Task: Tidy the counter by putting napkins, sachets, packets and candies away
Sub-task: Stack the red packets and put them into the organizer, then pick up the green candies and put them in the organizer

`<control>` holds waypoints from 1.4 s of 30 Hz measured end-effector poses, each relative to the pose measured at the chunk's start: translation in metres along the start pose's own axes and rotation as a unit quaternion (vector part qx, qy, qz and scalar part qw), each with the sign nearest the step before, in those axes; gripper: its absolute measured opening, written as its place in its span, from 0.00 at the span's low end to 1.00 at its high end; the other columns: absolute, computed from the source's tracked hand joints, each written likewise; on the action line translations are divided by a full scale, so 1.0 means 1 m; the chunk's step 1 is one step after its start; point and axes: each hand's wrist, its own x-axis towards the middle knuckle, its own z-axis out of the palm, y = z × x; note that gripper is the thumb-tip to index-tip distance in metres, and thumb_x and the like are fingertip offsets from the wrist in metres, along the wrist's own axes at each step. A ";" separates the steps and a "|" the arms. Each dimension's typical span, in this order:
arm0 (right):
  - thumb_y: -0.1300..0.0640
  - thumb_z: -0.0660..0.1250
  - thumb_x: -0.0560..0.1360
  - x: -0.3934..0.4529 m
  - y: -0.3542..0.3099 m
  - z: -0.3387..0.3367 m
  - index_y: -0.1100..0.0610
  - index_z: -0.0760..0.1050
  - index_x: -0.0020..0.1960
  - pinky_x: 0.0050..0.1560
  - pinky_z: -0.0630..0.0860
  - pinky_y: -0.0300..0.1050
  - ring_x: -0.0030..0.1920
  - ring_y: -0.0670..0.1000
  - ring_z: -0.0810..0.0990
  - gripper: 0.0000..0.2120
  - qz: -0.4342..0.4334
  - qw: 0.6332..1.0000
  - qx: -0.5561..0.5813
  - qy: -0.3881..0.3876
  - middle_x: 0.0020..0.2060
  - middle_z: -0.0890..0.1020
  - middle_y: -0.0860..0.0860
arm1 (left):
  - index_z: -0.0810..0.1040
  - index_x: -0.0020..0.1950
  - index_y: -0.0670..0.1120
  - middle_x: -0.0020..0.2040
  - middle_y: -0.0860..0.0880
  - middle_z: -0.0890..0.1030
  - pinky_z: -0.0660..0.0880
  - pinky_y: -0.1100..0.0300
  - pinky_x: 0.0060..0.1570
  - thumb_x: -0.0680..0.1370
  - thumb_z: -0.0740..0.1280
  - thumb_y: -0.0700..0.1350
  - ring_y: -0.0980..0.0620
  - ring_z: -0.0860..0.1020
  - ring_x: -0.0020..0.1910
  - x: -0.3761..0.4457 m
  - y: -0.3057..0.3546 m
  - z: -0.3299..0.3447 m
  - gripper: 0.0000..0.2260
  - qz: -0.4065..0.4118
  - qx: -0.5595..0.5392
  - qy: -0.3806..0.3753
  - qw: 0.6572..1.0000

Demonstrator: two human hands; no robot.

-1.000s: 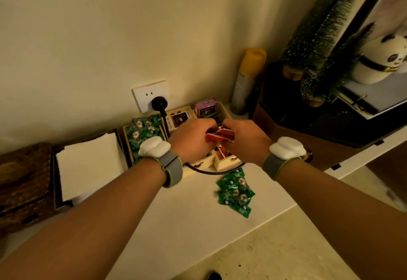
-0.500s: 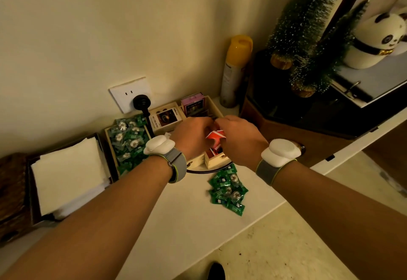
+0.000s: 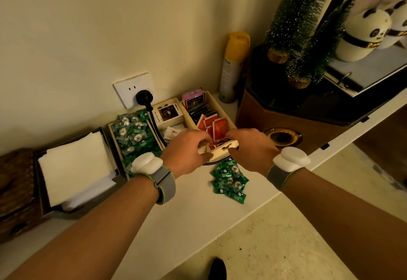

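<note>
My left hand [image 3: 187,153] and my right hand [image 3: 250,147] meet at the front of a wooden organiser [image 3: 211,100] standing against the wall. Their fingertips pinch a few red-and-white sachets [image 3: 217,143] low in its right compartment. Behind my fingers more red sachets [image 3: 214,124] stand upright, with dark packets [image 3: 195,100] further back. The left compartment holds green candies [image 3: 132,133]. A loose pile of green candies [image 3: 229,180] lies on the white counter [image 3: 180,218] just in front of my hands. White napkins [image 3: 74,165] sit in a dark holder at the left.
A wall socket with a black plug [image 3: 144,97] and its cable is behind the organiser. A yellow-capped spray can [image 3: 233,68] stands at the back. A dark wooden box [image 3: 286,114] with small trees and a panda figure [image 3: 361,35] is at the right, a wicker basket [image 3: 13,182] at the far left.
Both hands have come down with the red sachets from above the organiser into the front of its right compartment. The upright red sachets behind them now show.
</note>
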 end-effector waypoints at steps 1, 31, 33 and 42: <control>0.55 0.63 0.73 -0.004 0.002 0.001 0.50 0.75 0.58 0.44 0.79 0.50 0.47 0.56 0.80 0.14 0.003 1.000 -0.003 0.001 0.51 0.82 0.52 | 0.79 0.55 0.52 0.49 0.52 0.82 0.76 0.56 0.46 0.69 0.74 0.49 0.52 0.78 0.47 -0.004 0.002 0.003 0.16 0.010 0.002 -0.004 1.000; 0.44 0.79 0.58 -0.032 0.029 0.058 0.50 0.59 0.68 0.50 0.79 0.50 0.51 0.59 0.77 0.45 0.003 0.986 0.018 -0.166 0.56 0.69 0.55 | 0.69 0.68 0.52 0.63 0.47 0.70 0.74 0.51 0.53 0.71 0.70 0.53 0.45 0.68 0.62 -0.022 0.028 0.077 0.26 0.020 0.125 -0.170 0.977; 0.44 0.78 0.60 -0.032 0.030 0.058 0.50 0.62 0.67 0.50 0.79 0.50 0.49 0.58 0.77 0.41 -0.005 0.986 0.023 -0.164 0.56 0.70 0.55 | 0.70 0.67 0.52 0.62 0.47 0.70 0.74 0.52 0.52 0.72 0.69 0.51 0.45 0.69 0.61 -0.023 0.029 0.077 0.24 0.012 0.118 -0.170 0.978; 0.57 0.73 0.66 -0.031 0.023 0.063 0.51 0.66 0.59 0.46 0.78 0.47 0.45 0.55 0.75 0.26 -0.004 0.986 0.032 -0.161 0.52 0.71 0.54 | 0.71 0.67 0.51 0.57 0.44 0.71 0.71 0.54 0.47 0.75 0.65 0.46 0.43 0.71 0.54 -0.030 0.033 0.082 0.20 0.001 0.103 -0.167 0.981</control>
